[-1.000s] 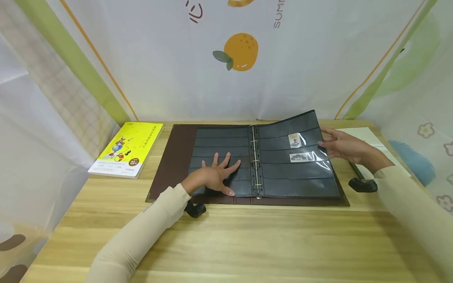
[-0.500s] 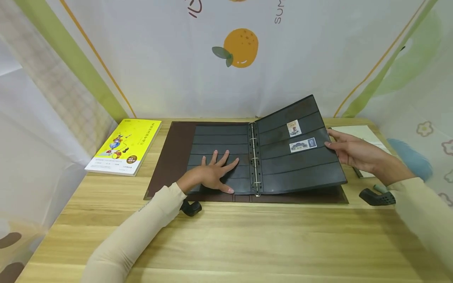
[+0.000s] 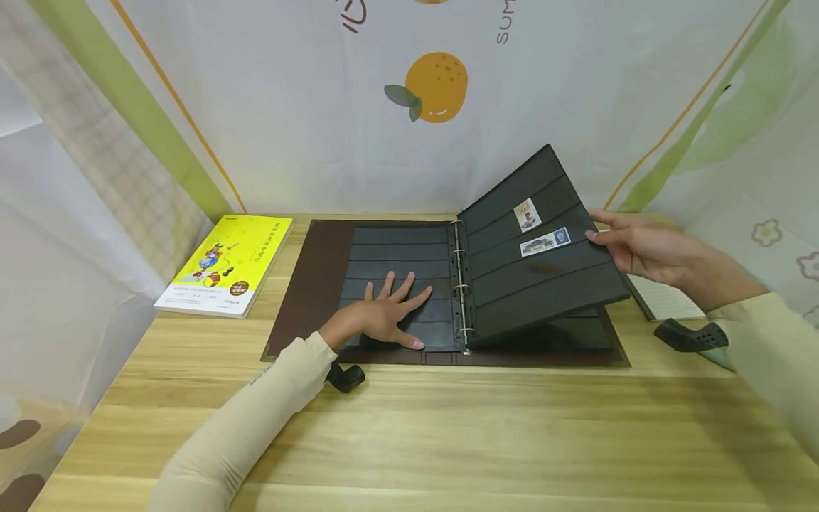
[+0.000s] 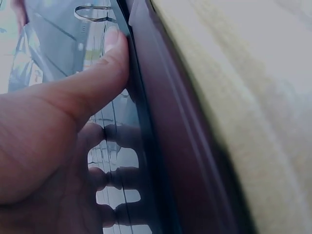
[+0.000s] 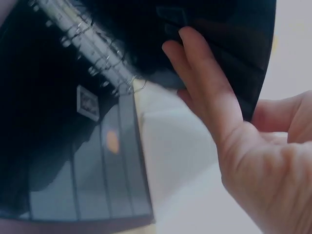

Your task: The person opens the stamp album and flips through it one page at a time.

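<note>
A brown ring binder [image 3: 320, 291] lies spread on the table, with black pocket pages on its metal rings [image 3: 459, 286]. My left hand [image 3: 382, 318] rests with fingers spread on the left page [image 3: 399, 250]; its thumb reaches near a ring in the left wrist view. With thumb and fingers, my right hand [image 3: 659, 252] pinches the outer edge of a right-side page [image 3: 544, 281], which slopes up from the rings. On that page sit two stamps, a small upright one [image 3: 527, 215] and a wider one [image 3: 545, 242]. Beneath, the right wrist view shows another page with a stamp [image 5: 87, 103].
At the back left of the wooden table [image 3: 448, 434] lies a yellow book [image 3: 239, 249]. A lined notebook [image 3: 672, 300] is partly hidden behind my right hand. A printed curtain [image 3: 320, 142] hangs along the table's far edge.
My right hand has raised the right-side page from nearly flat to a steep slope, uncovering part of the page below. My left hand stays put on the left page.
</note>
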The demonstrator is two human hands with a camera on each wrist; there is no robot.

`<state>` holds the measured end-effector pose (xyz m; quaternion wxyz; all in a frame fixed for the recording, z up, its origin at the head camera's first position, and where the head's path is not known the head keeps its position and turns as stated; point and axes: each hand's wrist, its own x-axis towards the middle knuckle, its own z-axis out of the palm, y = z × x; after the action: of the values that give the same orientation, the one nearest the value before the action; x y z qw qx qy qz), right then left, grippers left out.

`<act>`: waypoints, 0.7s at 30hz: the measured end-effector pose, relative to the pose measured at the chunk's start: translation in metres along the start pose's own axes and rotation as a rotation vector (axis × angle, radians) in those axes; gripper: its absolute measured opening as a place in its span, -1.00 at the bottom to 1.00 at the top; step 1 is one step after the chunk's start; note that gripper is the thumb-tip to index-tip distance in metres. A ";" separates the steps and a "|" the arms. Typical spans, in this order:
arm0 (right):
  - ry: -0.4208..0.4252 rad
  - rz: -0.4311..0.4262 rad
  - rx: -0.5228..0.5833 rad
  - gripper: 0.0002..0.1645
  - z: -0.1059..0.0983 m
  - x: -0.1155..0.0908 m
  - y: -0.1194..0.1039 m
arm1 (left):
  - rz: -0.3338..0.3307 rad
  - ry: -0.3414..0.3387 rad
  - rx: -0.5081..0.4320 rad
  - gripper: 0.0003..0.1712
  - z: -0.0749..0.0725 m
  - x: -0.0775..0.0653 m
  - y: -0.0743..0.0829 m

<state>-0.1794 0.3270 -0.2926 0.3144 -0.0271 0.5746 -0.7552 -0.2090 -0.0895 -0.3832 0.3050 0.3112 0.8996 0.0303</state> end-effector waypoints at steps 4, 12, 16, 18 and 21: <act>0.056 0.061 -0.046 0.04 0.015 0.006 -0.020 | -0.005 0.001 0.000 0.16 -0.001 -0.001 0.000; 0.159 0.126 -0.424 -0.05 0.045 0.022 -0.039 | -0.008 -0.005 0.005 0.17 -0.001 0.000 0.001; 0.167 0.126 -0.469 -0.05 0.054 0.024 -0.041 | -0.014 0.021 -0.009 0.16 0.000 -0.002 0.003; 0.153 0.123 -0.469 -0.05 0.057 0.025 -0.043 | -0.025 0.062 -0.038 0.17 0.001 -0.004 0.006; 0.118 0.119 -0.456 -0.05 0.063 0.027 -0.045 | -0.061 0.146 -0.098 0.16 0.003 -0.009 0.014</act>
<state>-0.1957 0.2663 -0.2406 0.3100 -0.0196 0.7482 -0.5863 -0.1936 -0.0837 -0.3775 0.2541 0.2654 0.9259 0.0877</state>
